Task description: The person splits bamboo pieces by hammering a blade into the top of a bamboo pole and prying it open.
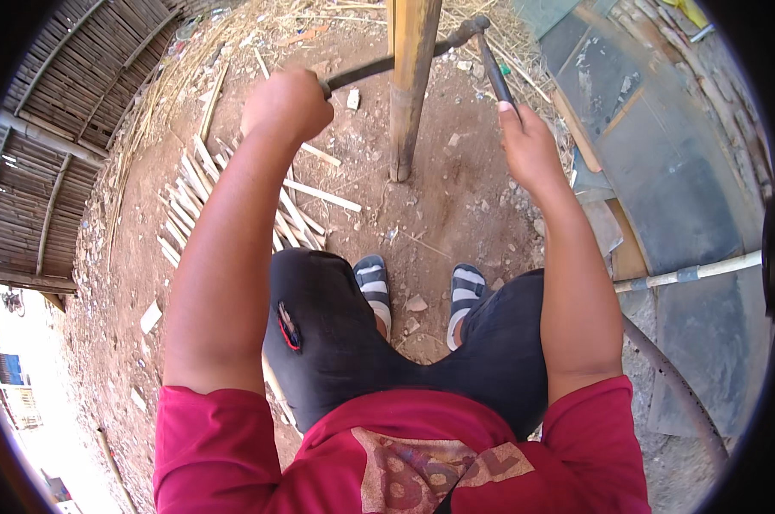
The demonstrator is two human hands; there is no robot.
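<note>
Currently, left hand: fingers closed round a long knife; right hand: fingers round a hammer. Pole, top centre of frame, between both hands, long axis up-frame; knife crosses it, far end at hammer's head.

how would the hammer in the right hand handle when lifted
The hammer probably feels head-heavy, with its chunky head at the end of a slim handle. It likely won't flex: the handle looks straight and rigid.

Dirt ground, slatted wall, daylight
</note>
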